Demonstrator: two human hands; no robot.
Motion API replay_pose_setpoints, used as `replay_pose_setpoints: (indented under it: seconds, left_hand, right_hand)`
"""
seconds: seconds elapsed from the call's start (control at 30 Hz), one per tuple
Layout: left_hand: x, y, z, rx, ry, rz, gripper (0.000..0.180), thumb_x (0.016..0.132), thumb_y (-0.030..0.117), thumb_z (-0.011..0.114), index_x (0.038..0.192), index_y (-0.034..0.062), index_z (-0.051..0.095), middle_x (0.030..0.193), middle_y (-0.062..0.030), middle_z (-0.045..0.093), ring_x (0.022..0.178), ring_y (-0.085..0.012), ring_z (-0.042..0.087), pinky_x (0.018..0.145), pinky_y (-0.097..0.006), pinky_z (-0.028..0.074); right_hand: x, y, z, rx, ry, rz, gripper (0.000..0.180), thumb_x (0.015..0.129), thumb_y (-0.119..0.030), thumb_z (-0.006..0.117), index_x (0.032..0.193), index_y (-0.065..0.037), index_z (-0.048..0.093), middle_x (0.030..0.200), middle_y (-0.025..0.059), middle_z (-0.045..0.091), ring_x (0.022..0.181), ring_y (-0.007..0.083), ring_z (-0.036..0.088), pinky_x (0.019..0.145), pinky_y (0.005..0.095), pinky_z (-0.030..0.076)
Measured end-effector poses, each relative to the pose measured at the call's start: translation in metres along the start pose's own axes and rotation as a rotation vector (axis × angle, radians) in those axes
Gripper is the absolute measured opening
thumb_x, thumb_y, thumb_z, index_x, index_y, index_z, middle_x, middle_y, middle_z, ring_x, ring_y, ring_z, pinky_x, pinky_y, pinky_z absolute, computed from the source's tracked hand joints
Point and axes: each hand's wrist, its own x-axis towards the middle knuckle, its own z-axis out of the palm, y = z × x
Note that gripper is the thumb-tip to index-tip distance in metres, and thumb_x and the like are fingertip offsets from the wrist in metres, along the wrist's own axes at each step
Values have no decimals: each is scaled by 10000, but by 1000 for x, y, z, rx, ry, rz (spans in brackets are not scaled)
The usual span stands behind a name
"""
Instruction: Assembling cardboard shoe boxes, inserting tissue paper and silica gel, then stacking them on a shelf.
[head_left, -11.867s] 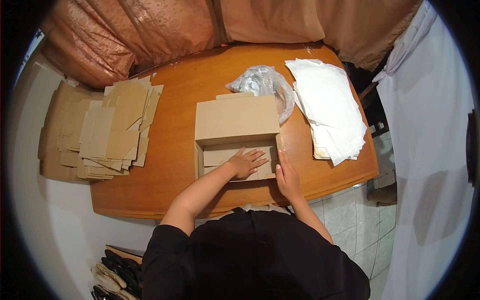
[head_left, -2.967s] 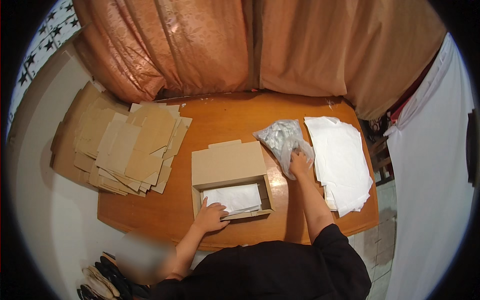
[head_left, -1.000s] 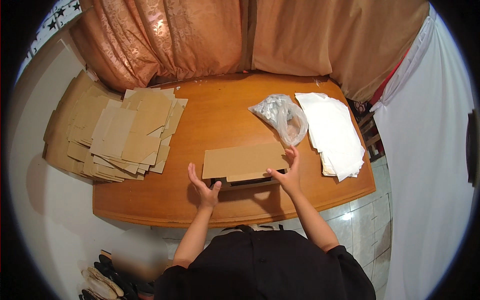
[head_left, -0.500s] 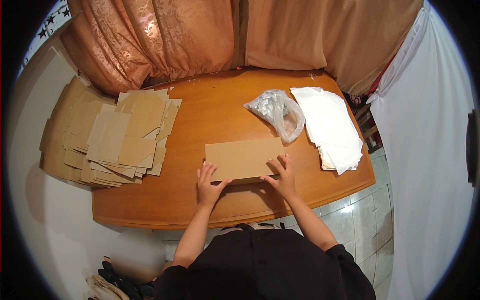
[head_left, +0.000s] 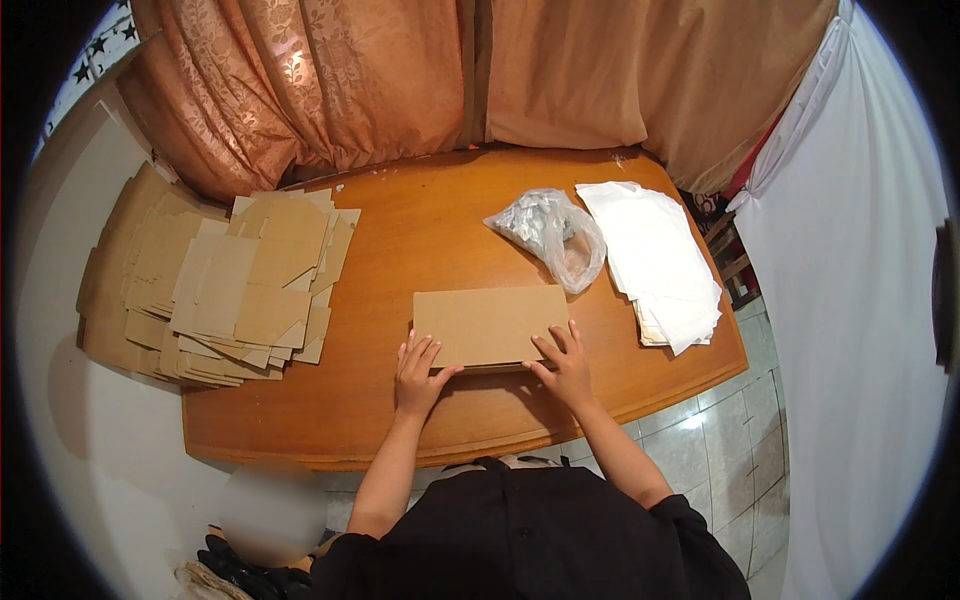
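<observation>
closed cardboard box [head_left: 490, 325] flat at near middle of table [head_left: 420, 230]. left hand [head_left: 418, 366] open, fingers spread on near-left corner; right hand [head_left: 563, 362] open, pressing near-right edge. clear plastic bag [head_left: 552, 232] just beyond, white sheets [head_left: 660, 262] right, flat cardboard stack [head_left: 225, 285] far left.

A flat brown cardboard box [head_left: 490, 325] lies closed near the front edge of the rounded orange-brown wooden bench [head_left: 420, 225]. The left hand [head_left: 417, 366] rests open on its front left corner, and the right hand [head_left: 563, 362] lies open on its front right corner. Just behind the box sits a clear plastic bag [head_left: 552, 232], beside a stack of white sheets [head_left: 657, 262]. A heap of flattened brown cardboard pieces [head_left: 225, 285] covers the bench's left end, before draped peach curtains [head_left: 420, 80].
</observation>
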Motion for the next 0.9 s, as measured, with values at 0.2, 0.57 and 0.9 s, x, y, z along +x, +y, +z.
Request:
replay_pose_setpoints:
  seconds: [0.2,0.57,0.9]
  left_hand:
    - [-10,1,-5,66,-92,-55,515,650,439,757,1028,107,650,1168,-79,587,1219,-314,447,1016,-615,152]
    - [-4,-30,-32,271,-157,-228,362,799,300,649,1154,240,608,1321,20,480,1289,-225,348,976,-617,70]
    - [-64,18,-7,-738,-109,-658,732,872,337,584,1387,-22,206,1392,-257,288,1323,-350,249,1084,-424,190]
  right_hand:
    - [-13,-1,-6,-267,-87,-26,411,782,-355,659,1171,-233,608,1295,62,499,1242,344,400,999,633,199]
    - [-18,-22,3,-143,-90,-208,337,787,-294,644,1094,-159,614,1134,37,597,1047,224,550,1027,583,180]
    - [13,12,35,278,118,398,384,796,-223,625,1116,-21,566,1094,148,582,1049,296,532,967,415,348]
